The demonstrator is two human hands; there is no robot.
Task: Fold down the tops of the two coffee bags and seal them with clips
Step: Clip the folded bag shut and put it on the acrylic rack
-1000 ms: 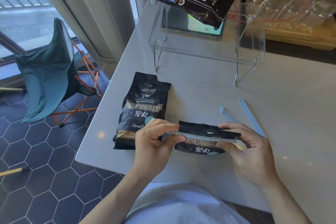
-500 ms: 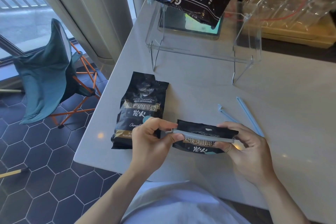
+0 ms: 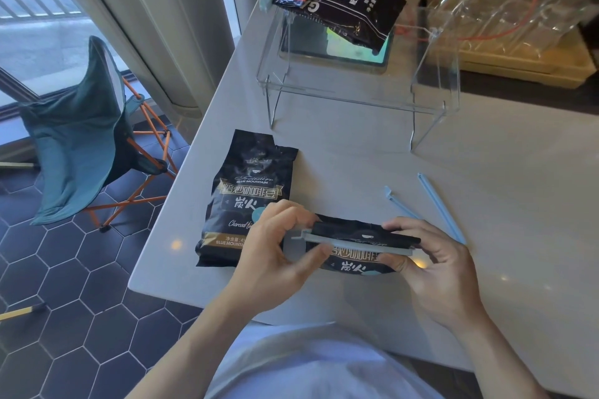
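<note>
Step in hand: you are clipping the first bag (image 3: 356,261). It sits at the near counter (image 3: 486,269) edge in front of you, top folded down, with a grey-blue clip (image 3: 356,242) lying across the fold. Your left hand (image 3: 278,253) pinches the clip's left end, thumb below and fingers above. Your right hand (image 3: 434,266) grips the bag's right end and the clip there, fingers curled over the top and thumb pressed beneath.

The second bag (image 3: 249,201) lies flat just left of the first, partly under your left hand, top unfolded and no clip on it. The spare clip (image 3: 434,204) lies open in a V on the counter, just beyond your right hand.

Next move, as I judge it: squeeze the clip shut along its length until the end catches, keeping the fold tight so it does not slip out. Then fold the second bag and reach for the spare clip.

Hard to make out: whether the clip has latched, since your right fingers cover that end. The lower part of the first bag is hidden behind your hands. The spare clip's near tip is cut off by your right hand
</note>
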